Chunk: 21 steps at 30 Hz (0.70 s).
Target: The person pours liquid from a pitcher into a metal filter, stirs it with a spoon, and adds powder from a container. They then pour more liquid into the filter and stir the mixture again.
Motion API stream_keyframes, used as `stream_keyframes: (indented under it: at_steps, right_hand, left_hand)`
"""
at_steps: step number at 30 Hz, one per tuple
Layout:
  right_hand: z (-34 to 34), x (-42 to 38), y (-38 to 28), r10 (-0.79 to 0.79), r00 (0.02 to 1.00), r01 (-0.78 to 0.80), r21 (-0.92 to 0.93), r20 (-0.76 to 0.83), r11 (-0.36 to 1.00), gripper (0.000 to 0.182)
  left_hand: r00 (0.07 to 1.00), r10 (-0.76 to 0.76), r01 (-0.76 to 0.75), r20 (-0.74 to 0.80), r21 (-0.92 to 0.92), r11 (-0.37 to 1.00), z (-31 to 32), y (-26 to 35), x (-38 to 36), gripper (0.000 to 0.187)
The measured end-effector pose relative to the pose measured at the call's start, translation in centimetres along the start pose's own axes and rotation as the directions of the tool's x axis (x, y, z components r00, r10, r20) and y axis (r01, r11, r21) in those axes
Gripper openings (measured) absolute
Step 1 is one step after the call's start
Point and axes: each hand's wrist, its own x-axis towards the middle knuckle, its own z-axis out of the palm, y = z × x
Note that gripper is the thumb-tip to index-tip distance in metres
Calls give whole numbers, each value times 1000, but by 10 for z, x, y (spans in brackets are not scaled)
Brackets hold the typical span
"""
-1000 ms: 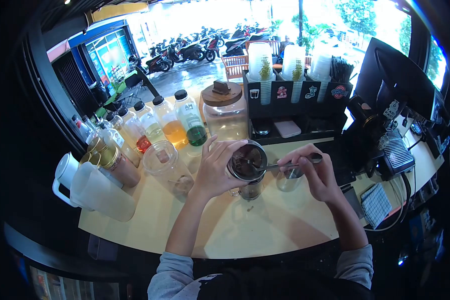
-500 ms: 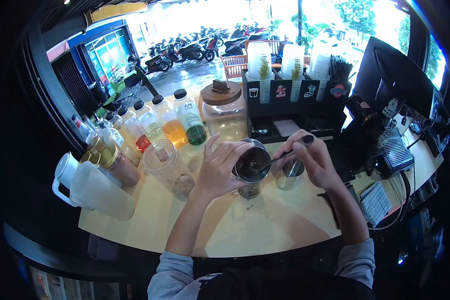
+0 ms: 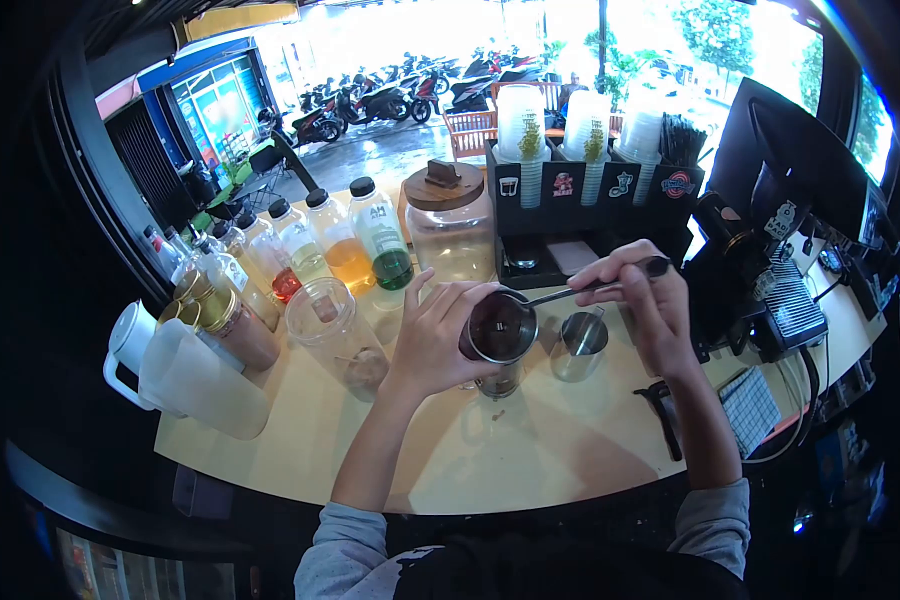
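My left hand [image 3: 433, 338] is wrapped round a round metal cup [image 3: 500, 328], tilted so that its dark inside shows, above a glass [image 3: 500, 380] on the counter. Between the fingers of my right hand [image 3: 650, 300] is a long spoon with a dark handle [image 3: 602, 285]; its tip is at the cup's upper right rim. A metal pitcher [image 3: 578, 345] stands just right of the cup. To the left of my left hand is a clear plastic container [image 3: 338, 340] with something brownish at its bottom.
Bottles of coloured liquid [image 3: 348, 255], a wood-lidded jar [image 3: 452, 235] and a black cup holder [image 3: 590, 190] line the back. White jugs [image 3: 200, 380] stand left. An espresso machine [image 3: 790, 300], a dark tool [image 3: 662, 415] and a checked cloth [image 3: 750, 405] are at right.
My right hand has moved up and to the right, drawing the spoon from inside the cup to its rim. The metal pitcher and the dark tool are less covered now.
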Motion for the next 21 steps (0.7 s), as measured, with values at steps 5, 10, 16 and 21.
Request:
stream_keyframes:
  at_steps: [5,10,16,21]
  right_hand:
    - [6,-1,10,-31,989,75,-306,144,949,22]
    - [11,-7,8,8,987,43,-311,162,950,22]
    - [17,-6,11,-23,999,30,-249,31,968,21]
    - [21,-11,5,-29,993,76,-425,116,902,14]
  left_hand:
    - [1000,5,-5,3,-3,1000,1,5,3,86]
    - [1000,-17,17,7,56,998,1,4,1,86]
    - [1000,-15,17,-14,87,996,2,10,2,88]
    - [999,-29,31,-21,82,996,3,9,1,89]
